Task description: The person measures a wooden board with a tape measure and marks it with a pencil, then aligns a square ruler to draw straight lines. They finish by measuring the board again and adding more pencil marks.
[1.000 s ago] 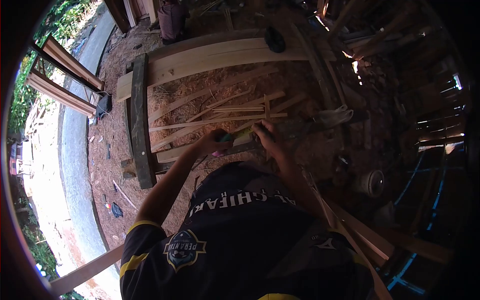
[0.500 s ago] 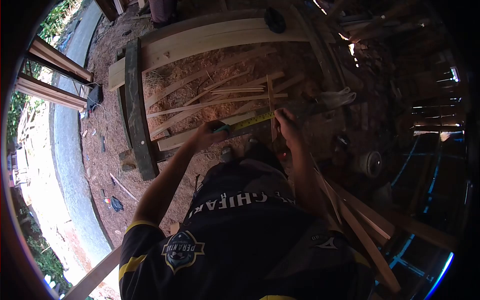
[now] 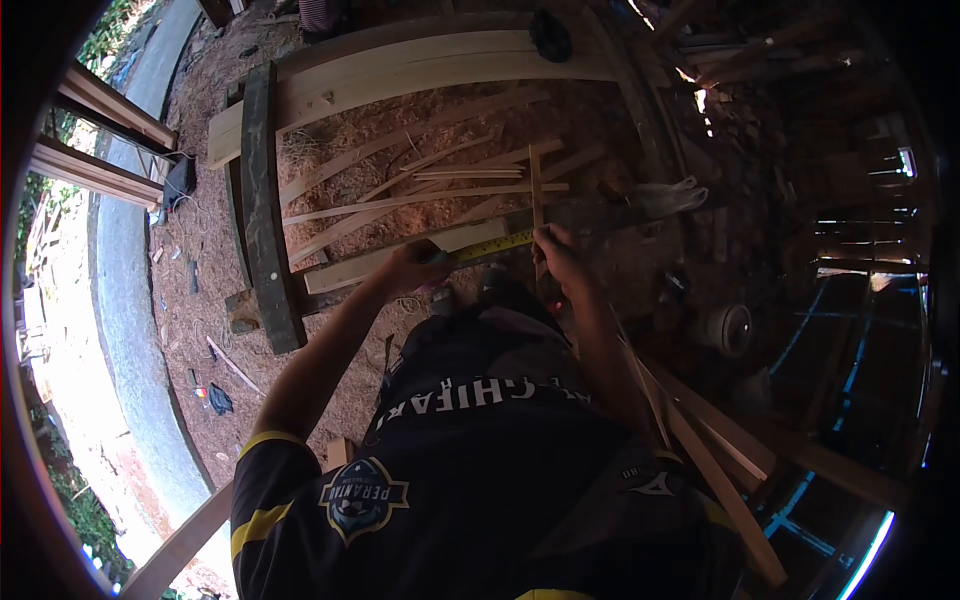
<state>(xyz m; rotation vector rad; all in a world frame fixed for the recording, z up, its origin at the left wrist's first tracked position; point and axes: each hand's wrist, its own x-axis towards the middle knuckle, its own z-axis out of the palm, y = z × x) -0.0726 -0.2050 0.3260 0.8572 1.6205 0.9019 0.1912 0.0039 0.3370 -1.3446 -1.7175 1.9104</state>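
Note:
My left hand (image 3: 411, 268) is closed around the case of a tape measure. Its yellow blade (image 3: 492, 245) is pulled out to the right, towards my right hand (image 3: 556, 256). The fingers of my right hand are closed on a thin upright wooden strip (image 3: 536, 185), where the end of the blade meets it. Beneath the blade lies a pale board (image 3: 365, 268) along the near side of a wooden frame.
A dark heavy beam (image 3: 262, 200) crosses the left side of the frame. Behind lies a wide plank (image 3: 400, 75) with a black bag (image 3: 549, 38). Thin strips (image 3: 430, 205) lie over shavings. Long boards (image 3: 715, 470) lean at my right; a round container (image 3: 730, 330) stands nearby.
The whole view has shifted slightly, so the frame and beam appear a little further left. Both hands keep their hold, with the blade still stretched between them.

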